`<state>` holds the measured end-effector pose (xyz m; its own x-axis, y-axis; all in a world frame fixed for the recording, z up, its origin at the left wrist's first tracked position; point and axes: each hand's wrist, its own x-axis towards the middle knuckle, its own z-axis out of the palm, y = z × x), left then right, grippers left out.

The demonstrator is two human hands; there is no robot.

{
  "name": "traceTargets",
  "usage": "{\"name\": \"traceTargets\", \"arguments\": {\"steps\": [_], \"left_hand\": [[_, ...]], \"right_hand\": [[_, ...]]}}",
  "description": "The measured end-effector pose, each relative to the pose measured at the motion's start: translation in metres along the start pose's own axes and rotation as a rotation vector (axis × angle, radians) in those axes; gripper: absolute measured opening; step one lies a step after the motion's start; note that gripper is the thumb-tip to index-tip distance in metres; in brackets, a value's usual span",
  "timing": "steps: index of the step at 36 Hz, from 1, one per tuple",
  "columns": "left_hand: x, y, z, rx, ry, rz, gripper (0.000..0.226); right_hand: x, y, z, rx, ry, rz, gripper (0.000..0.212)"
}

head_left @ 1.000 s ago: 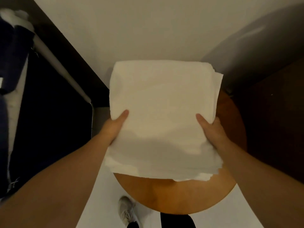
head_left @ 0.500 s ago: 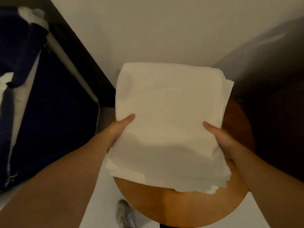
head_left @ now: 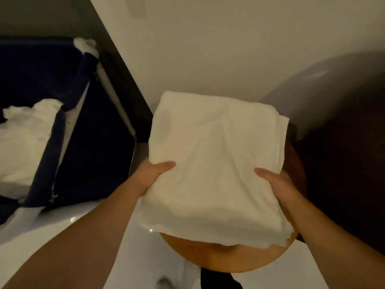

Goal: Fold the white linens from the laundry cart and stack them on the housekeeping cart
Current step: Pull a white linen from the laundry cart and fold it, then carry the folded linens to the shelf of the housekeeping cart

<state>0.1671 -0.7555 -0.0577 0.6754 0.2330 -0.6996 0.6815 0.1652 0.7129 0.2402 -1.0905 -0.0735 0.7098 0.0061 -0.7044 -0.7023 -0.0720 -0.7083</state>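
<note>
Head view. A folded white linen [head_left: 214,163], several layers thick, lies over a round wooden table [head_left: 229,257] at centre. Its near edge overhangs the table rim. Whether the far part rests on the wood cannot be told.

The left hand [head_left: 152,174] pinches the linen's left edge and the right hand [head_left: 277,182] pinches its right edge. Each thumb lies flat on top, and the fingers are hidden beneath the cloth.

At far left stands the dark blue laundry cart [head_left: 93,142], with loose white linens [head_left: 25,142] heaped inside.

Assessment: the cloth is soft and light, and it is not fragile. It is limp, so it sags between supports, and its layers look offset at the right and near edges. The side-edge hold with the fingers underneath suits it. A hold on the top layer alone would likely spill the fold.
</note>
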Motion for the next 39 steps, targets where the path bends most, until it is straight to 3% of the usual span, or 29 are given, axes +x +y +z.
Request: {"name": "traceTargets", "arguments": {"steps": [6, 12, 15, 19, 28, 32, 37, 39], "left_hand": [[-0.085, 0.01, -0.009, -0.011, -0.055, 0.149, 0.034], [-0.188, -0.003, -0.029, -0.027, -0.141, 0.266, 0.059], [-0.243, -0.012, -0.035, -0.008, -0.18, 0.323, 0.048], [-0.304, -0.024, -0.036, 0.01, -0.226, 0.367, 0.044], [-0.387, -0.06, -0.005, 0.037, -0.316, 0.458, 0.095], [-0.414, -0.074, 0.037, 0.056, -0.371, 0.446, 0.058], [-0.44, -0.092, 0.099, 0.097, -0.401, 0.423, 0.07], [-0.45, -0.102, 0.121, 0.124, -0.382, 0.42, 0.047]], "right_hand": [[-0.096, -0.005, -0.008, 0.04, 0.0, -0.118, 0.055], [-0.216, 0.009, -0.022, 0.006, -0.002, -0.252, 0.099], [-0.277, 0.027, -0.029, 0.021, 0.023, -0.302, 0.094], [-0.341, 0.054, -0.046, 0.029, 0.085, -0.361, 0.103], [-0.441, 0.101, -0.107, 0.066, 0.187, -0.397, 0.069], [-0.467, 0.127, -0.15, 0.102, 0.226, -0.391, 0.064], [-0.489, 0.161, -0.216, 0.144, 0.271, -0.384, 0.067], [-0.494, 0.169, -0.24, 0.143, 0.259, -0.382, 0.068]]}}
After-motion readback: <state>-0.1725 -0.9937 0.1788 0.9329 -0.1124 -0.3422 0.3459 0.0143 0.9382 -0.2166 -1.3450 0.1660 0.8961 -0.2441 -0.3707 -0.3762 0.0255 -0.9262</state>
